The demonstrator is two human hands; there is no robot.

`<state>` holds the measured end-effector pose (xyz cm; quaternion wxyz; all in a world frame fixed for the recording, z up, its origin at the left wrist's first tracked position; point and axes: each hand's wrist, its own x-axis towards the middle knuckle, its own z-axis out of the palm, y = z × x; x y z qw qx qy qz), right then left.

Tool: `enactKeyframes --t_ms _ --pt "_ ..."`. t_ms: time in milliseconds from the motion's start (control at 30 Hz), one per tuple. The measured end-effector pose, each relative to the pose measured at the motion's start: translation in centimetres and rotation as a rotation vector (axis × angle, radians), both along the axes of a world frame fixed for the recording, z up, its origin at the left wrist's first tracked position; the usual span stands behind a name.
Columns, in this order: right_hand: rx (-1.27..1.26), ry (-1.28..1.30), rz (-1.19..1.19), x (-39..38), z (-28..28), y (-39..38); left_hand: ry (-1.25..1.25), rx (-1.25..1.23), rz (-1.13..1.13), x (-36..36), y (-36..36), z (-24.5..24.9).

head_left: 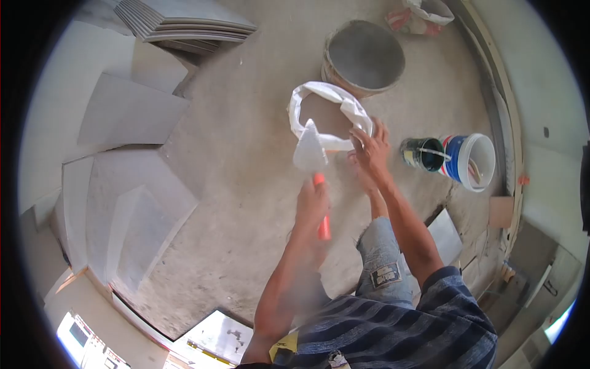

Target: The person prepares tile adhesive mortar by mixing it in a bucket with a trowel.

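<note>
My left hand [312, 203] is closed round the red handle of a trowel [310, 150]. Its pointed metal blade, greyish and smeared, points away from me and overlaps the near rim of an open white bag [326, 89]. Grey-brown powder [322, 117] fills the bag, whose top edge is rolled outward. At the bag's right side, my right hand [372, 150] grips the rim with bent fingers. Just beyond the bag stands a large round bucket [329, 67] with a smooth grey surface inside.
To the right are a dark green can [424, 154] and a white-and-blue bucket [482, 147]. A red-and-white sack [418, 21] lies at the far right. Stacked tiles [190, 21] and large grey panels [135, 111] occupy the left. A pale slab [445, 237] lies by my leg.
</note>
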<state>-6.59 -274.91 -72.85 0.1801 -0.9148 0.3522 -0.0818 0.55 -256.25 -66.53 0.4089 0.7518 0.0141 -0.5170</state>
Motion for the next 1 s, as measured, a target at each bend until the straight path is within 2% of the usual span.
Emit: enactKeyframes --t_ms 33,133,233,267,300,367,500,567,667,767,867,1000 --pt "-0.012 0.071 0.042 1.6 -1.1 -1.7 0.111 -0.099 0.076 0.7 -2.7 0.1" --pt "0.040 0.180 0.216 5.5 -4.5 -5.9 0.293 -0.035 0.433 2.4 -10.7 -4.5" --pt "0.265 0.134 0.370 6.6 -6.6 -8.9 0.235 0.144 0.506 4.7 -15.9 -9.4" --pt "0.371 0.077 0.401 6.8 -5.8 -10.0 0.099 0.214 0.379 3.4 -15.2 -13.4" --pt "0.460 0.003 0.440 7.7 -5.7 -11.5 -0.049 0.263 0.255 1.9 -13.7 -19.6" --pt "0.509 0.023 0.497 8.3 -7.0 -14.1 -0.195 0.406 0.173 2.4 -13.5 -23.4" --pt "0.590 0.073 0.594 8.6 -6.4 -16.4 -0.201 0.864 0.226 2.9 -15.8 -21.0" --pt "0.666 0.126 0.589 9.3 -6.2 -16.8 -0.389 0.810 0.085 2.5 -16.9 -18.8" --pt "0.694 0.179 0.587 9.2 -5.4 -16.6 -0.357 0.765 0.207 2.7 -16.3 -20.6" --pt "0.765 0.144 0.557 10.0 -5.5 -16.5 -0.510 0.781 0.112 1.8 -16.5 -19.2" --pt "0.862 0.170 0.550 9.6 -5.9 -16.5 -0.606 0.544 -0.033 0.0 -16.9 -21.8" --pt "0.881 0.168 0.558 9.2 -6.4 -16.3 -0.391 0.405 -0.046 1.9 -19.6 -22.6"
